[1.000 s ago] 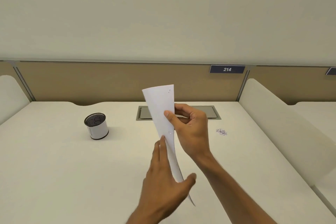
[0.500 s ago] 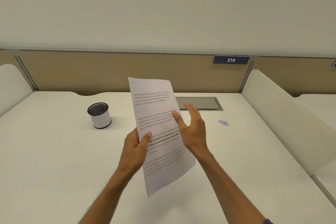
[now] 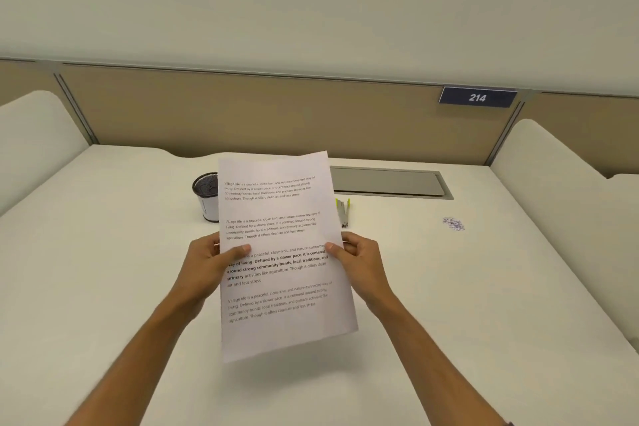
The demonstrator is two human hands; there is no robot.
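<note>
A white printed sheet of paper (image 3: 280,239) with several paragraphs of text is held up facing me above the white desk (image 3: 103,287). My left hand (image 3: 204,263) pinches its left edge, thumb on the front. My right hand (image 3: 359,259) pinches its right edge the same way. The sheet hides part of the desk behind it.
A small black-and-white mesh cup (image 3: 205,197) stands behind the sheet's left edge. A stapler with yellow-green trim (image 3: 343,212) lies just right of the sheet. A small pile of staples or clips (image 3: 453,223) lies further right. A grey cable hatch (image 3: 387,181) and a partition with sign 214 (image 3: 477,97) are at the back.
The sheet has turned from edge-on to facing me. My left hand moved onto its left edge and my right hand took hold of its right edge after letting go briefly. The view moved closer.
</note>
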